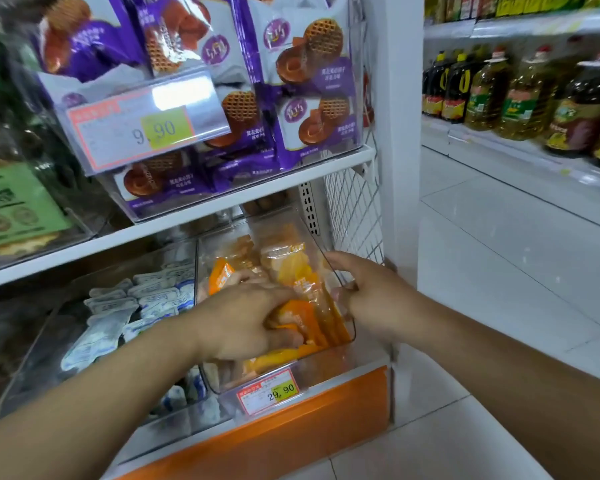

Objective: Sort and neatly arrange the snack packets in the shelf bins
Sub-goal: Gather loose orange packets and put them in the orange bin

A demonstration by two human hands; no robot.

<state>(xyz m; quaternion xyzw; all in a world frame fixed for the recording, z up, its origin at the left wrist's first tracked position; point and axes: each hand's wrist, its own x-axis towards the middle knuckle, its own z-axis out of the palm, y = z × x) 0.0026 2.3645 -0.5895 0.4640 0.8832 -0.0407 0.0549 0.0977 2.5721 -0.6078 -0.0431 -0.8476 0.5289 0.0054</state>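
A clear plastic bin (329, 368) on the bottom shelf holds several orange snack packets (293, 268). My left hand (246, 317) is inside the bin, fingers curled round a bunch of the orange packets near the front. My right hand (368, 292) grips the bin's right wall, thumb inside and fingers outside. A price tag reading 29.90 (269, 393) hangs on the bin's front.
To the left stands another clear bin with white and blue packets (118, 313). The shelf above carries a bin of purple waffle packets (305, 74) with a 9.90 tag (142, 129). A wire mesh panel (354, 209) closes the shelf's right side. Oil bottles (520, 91) line the far aisle.
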